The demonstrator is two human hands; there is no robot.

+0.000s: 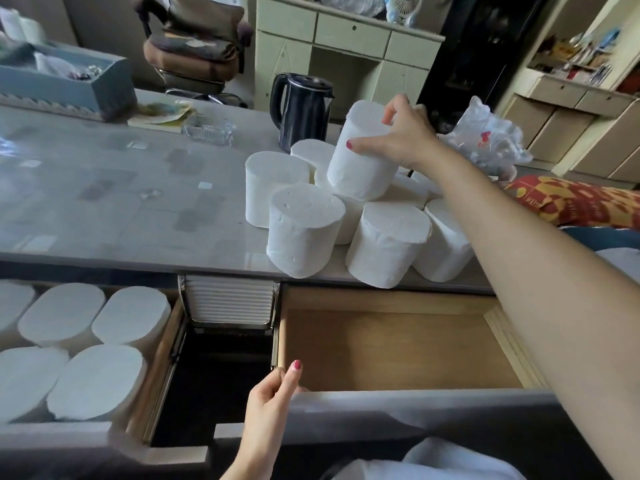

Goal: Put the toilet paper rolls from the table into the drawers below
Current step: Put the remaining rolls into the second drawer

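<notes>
Several white toilet paper rolls (304, 230) stand bunched on the grey table (121, 188), near its front edge at the right. My right hand (401, 136) grips one roll (356, 168) that is tilted on top of the pile. Below the table, the right drawer (398, 348) is pulled out with a bare wooden bottom. My left hand (273, 400) holds the front left corner of that drawer. The left drawer (156, 362) is also pulled out and is packed with several upright rolls (100, 379).
A black kettle (301, 109) stands behind the pile. A crumpled clear plastic bag (488, 136) lies at the right, a glass ashtray (207, 129) and a grey-blue box (69, 81) farther left. Between the drawers is a dark gap (221, 375). A chair and cabinets stand beyond.
</notes>
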